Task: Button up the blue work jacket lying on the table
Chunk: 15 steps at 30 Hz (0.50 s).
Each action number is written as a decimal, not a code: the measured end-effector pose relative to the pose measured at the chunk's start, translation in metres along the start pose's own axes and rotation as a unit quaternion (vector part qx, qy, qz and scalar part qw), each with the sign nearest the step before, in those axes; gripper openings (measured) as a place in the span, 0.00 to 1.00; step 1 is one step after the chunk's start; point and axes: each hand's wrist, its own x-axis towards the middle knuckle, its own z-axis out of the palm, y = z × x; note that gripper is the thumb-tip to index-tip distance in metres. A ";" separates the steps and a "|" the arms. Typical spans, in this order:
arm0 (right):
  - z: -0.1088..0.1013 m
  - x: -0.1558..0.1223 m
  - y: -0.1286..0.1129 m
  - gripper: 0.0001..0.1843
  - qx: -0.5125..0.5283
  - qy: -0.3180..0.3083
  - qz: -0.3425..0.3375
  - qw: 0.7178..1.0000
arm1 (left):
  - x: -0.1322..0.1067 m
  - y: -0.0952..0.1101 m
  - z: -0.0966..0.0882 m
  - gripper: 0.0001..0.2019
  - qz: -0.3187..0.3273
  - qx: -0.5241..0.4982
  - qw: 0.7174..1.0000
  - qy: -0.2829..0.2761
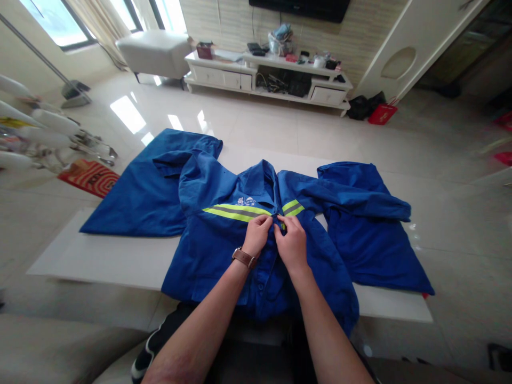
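A blue work jacket (218, 245) with yellow and grey reflective strips lies front up across a white table (116, 261), its collar pointing away from me. My left hand (258, 233), with a watch (244, 257) at the wrist, pinches the edge of the front opening at the chest strip. Close beside it, my right hand (291, 237) pinches the other front edge. The fingertips of both hands nearly meet; any button between them is too small to make out. Lower on the front, a button (261, 287) shows.
Folded blue garments lie at the table's left (140, 186) and right (368, 240). Beyond the tiled floor stand a white TV cabinet (224, 77) and a pale ottoman (156, 53). A red patterned bag (90, 177) is at the left; a red bag (383, 113) sits beside the cabinet.
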 end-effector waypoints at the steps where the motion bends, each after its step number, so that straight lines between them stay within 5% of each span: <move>1: 0.000 0.000 0.000 0.12 -0.006 0.002 0.001 1.000 | 0.000 0.000 0.000 0.14 0.001 0.002 1.000 -0.001; 9: -0.006 -0.001 -0.008 0.11 -0.081 -0.020 -0.033 0.996 | 0.000 -0.002 0.000 0.14 0.004 -0.001 1.000 0.009; 15: -0.012 -0.002 -0.010 0.21 -0.111 -0.081 -0.066 0.988 | -0.004 0.002 0.001 0.11 0.020 -0.014 0.999 0.029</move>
